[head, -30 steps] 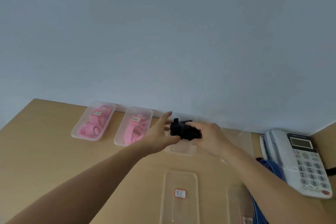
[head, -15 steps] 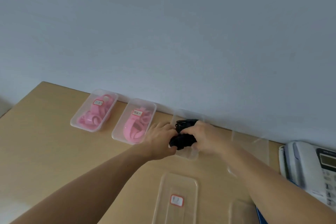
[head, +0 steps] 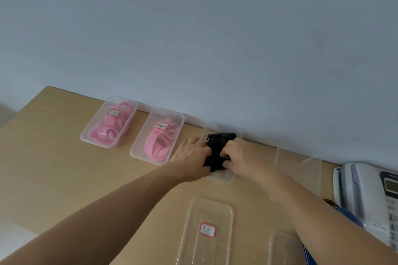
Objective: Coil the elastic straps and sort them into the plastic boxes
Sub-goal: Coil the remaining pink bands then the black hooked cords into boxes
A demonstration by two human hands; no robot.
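The light wooden table (head: pixel 53 168) fills the lower frame, and along its wall edge sit a left box (head: pixel 94 117), a second box (head: pixel 141 133), a middle box (head: pixel 224 177) and a fourth box (head: pixel 301 170), with a labelled lid (head: pixel 193 232) at bottom centre and a white telephone (head: pixel 366 189) far right.
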